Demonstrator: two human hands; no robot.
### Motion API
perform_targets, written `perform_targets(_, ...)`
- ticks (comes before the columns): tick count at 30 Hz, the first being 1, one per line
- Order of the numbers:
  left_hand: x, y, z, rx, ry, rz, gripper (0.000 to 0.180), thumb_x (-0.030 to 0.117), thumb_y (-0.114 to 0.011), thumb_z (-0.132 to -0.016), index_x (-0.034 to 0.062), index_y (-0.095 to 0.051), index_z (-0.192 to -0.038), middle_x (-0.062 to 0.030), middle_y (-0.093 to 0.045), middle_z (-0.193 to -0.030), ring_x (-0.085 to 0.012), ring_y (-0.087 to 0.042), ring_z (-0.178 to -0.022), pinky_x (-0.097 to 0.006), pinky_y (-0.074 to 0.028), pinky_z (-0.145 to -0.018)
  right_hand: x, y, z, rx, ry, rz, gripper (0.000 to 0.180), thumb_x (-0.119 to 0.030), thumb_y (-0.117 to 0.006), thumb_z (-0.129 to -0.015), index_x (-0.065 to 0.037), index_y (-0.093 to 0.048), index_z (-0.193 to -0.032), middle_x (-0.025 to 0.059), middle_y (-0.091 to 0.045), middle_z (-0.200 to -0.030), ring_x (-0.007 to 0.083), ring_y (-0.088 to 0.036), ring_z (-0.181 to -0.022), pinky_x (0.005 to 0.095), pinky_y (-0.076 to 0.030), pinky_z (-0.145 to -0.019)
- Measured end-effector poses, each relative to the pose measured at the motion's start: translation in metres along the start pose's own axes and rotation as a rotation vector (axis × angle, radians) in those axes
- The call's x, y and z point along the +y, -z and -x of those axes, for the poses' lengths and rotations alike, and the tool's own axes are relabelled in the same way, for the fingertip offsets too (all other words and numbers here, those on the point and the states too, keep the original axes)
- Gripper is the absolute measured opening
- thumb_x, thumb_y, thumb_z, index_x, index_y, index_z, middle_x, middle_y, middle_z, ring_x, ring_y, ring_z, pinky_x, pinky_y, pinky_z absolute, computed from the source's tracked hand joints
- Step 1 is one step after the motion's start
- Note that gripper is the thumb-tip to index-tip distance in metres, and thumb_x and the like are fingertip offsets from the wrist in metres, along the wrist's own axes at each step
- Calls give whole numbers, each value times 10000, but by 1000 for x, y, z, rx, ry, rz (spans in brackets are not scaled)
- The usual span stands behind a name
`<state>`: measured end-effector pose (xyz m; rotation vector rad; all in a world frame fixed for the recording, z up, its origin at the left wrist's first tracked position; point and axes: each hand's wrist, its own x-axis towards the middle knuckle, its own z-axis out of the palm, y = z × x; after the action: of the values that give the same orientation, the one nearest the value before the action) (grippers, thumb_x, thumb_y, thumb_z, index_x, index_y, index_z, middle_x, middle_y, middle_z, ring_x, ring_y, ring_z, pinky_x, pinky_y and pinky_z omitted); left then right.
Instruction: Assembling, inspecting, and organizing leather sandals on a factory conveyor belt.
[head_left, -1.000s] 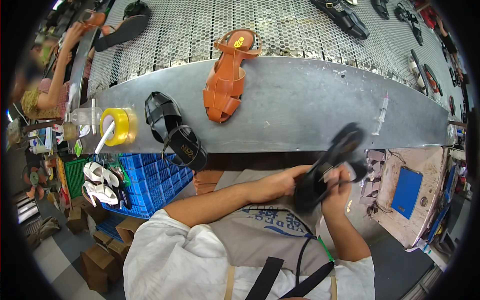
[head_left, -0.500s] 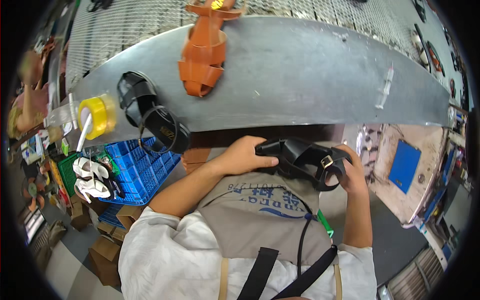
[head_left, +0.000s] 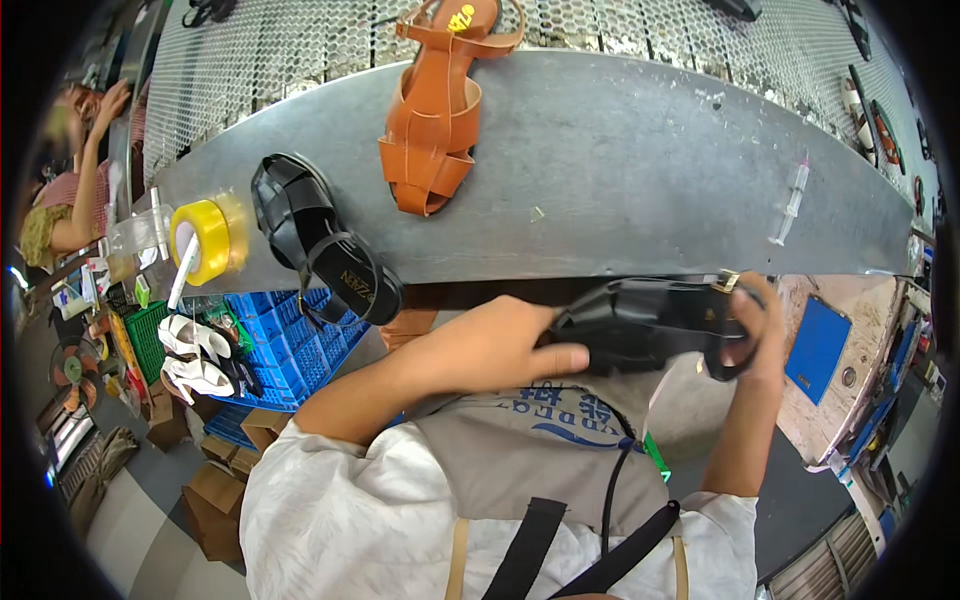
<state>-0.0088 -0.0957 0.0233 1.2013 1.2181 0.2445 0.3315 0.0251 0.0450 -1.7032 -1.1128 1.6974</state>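
Since the earlier frame, both hands have drawn the black sandal (head_left: 655, 325) down from above the bench to lie level at the chest, just below the bench's near edge. Largest in view is the grey metal workbench (head_left: 620, 170), its far side a perforated mesh. On it lies a tan strappy sandal (head_left: 435, 115), toe toward the person, and left of it a second black sandal (head_left: 320, 240) overhanging the near edge. Below that corner stands a blue plastic crate (head_left: 290, 335) with white sandals (head_left: 190, 355) beside it. The left hand (head_left: 500, 345) wraps one end of the held sandal — fingers curled shut over it, thumb lying along its side. The right hand (head_left: 765, 335) closes on the buckle end (a small brass buckle shows there), fingers hooked round the strap. A roll of yellow tape (head_left: 205, 240) sits at the bench's left end, and a thin syringe (head_left: 790, 200) lies near the right.
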Motion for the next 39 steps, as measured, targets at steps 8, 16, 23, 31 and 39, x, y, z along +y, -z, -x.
perform_targets(8, -16, 94, -7, 1147, -117, -946, 771, 142, -860, -846, 118, -509, -1533, -239, -570, -1426, -408, -682, -1167, -479, -594, -941, -84, -86, -58, -633, 277, -558, 796, -660, -377, -1121, 23, -520, -1504, 376, -479, -1577, 368, -728, -1164, 341, -676, -647)
perform_targets(16, -5, 63, -11, 1103, -352, -548, 561, 78, -767, -835, 100, -575, -1363, -209, -554, -1131, -413, -622, -1003, -494, -551, -841, -21, -180, -82, -534, -114, -244, 808, -630, -446, -1121, 70, -421, -1523, 273, -664, -1361, 346, -714, -1161, 482, -606, -987)
perform_targets(23, -18, -15, 5, 685, -815, -386, 423, 58, -838, -820, 3, -713, -1221, -151, -688, -1049, -326, -708, -914, -386, -594, -765, -10, -177, -73, -524, 40, -158, 480, -391, -663, -1085, 35, -671, -1307, 126, -759, -1171, 223, -714, -1096, 374, -562, -963)
perform_targets(31, -8, 24, -30, 898, -590, 492, 609, 97, -748, -1002, 5, -523, -1560, -129, -670, -1233, -207, -693, -1047, -343, -577, -943, 2, -147, -30, -610, 310, 290, 297, -190, -716, -1034, -4, -678, -1262, 109, -752, -1160, 186, -710, -1107, 372, -556, -956)
perform_targets(39, -12, 40, -38, 831, -497, 387, 618, 13, -745, -993, 20, -537, -1575, -95, -662, -1198, -139, -665, -1026, -294, -571, -878, -28, -123, -75, -872, 130, 204, 500, -153, -660, -1060, -45, -559, -1537, 122, -693, -1356, 206, -664, -1211, 353, -544, -1027)
